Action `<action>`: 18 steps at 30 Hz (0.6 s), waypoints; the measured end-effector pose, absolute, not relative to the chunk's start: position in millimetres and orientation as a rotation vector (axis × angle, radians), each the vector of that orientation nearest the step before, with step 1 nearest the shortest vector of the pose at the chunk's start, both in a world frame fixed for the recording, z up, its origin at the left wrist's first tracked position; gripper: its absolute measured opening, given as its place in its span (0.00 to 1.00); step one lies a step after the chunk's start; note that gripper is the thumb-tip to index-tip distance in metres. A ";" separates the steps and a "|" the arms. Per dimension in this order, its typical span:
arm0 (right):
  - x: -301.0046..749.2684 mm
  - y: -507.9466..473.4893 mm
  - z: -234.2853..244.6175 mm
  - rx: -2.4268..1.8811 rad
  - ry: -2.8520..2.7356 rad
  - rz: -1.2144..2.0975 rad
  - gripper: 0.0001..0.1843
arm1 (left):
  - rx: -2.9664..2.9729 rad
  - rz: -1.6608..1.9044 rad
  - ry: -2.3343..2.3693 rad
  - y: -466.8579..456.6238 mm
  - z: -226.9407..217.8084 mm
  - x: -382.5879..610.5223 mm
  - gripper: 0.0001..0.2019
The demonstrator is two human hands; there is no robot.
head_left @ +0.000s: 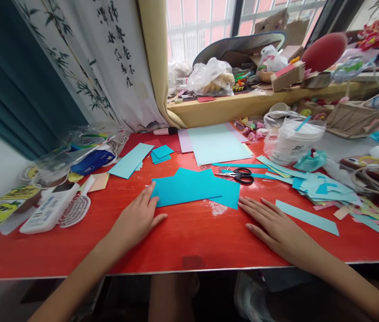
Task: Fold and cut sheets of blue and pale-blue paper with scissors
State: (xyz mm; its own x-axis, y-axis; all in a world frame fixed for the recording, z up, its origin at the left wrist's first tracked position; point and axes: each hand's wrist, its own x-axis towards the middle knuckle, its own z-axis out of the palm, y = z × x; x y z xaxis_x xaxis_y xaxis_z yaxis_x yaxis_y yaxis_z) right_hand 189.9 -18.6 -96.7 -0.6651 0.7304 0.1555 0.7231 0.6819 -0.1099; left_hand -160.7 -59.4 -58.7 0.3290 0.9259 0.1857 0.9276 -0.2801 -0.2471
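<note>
Teal paper pieces [194,187] lie overlapped in the middle of the red table [189,241]. My left hand [138,217] rests flat on the table with its fingertips on the left edge of that paper, fingers stretched out. My right hand [271,223] lies flat and open on the table just right of the paper's lower right corner, holding nothing. Black-handled scissors [241,175] lie just behind the paper. A long teal strip [306,217] lies right of my right hand.
A pale blue sheet [218,143] lies at the back. More teal pieces [132,160] and scraps [323,185] lie left and right. A white hairbrush [75,210], remote [50,208], plastic bag with tub [293,136] and a cluttered sill [270,100] surround the work area.
</note>
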 end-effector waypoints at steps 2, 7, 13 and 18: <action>190.9 -18.2 -97.1 -1.199 -2.715 0.091 0.28 | -2.386 -0.046 -1.573 -42.3 -62.8 -161.2 0.26; 193.6 -18.1 -102.2 -1.236 -2.718 0.050 0.28 | -2.543 0.013 -1.226 -13.0 -77.5 -168.5 0.19; 197.5 -17.0 -104.7 -1.155 -2.644 -0.121 0.22 | -2.460 -0.783 -1.695 -5.1 -47.0 -180.0 0.13; 154.9 13.2 -83.3 -1.113 -2.506 -0.036 0.18 | -1.881 -2.043 -2.241 11.2 -31.6 -178.2 0.13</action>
State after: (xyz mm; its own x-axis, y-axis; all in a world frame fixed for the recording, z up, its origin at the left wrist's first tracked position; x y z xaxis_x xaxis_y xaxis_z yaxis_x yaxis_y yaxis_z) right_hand 154.9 13.2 -83.3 -0.6047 0.7076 0.3655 0.7179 0.6830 -0.1345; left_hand -178.2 11.2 -31.6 -0.3795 0.8694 0.3165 0.3955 -0.1568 0.9050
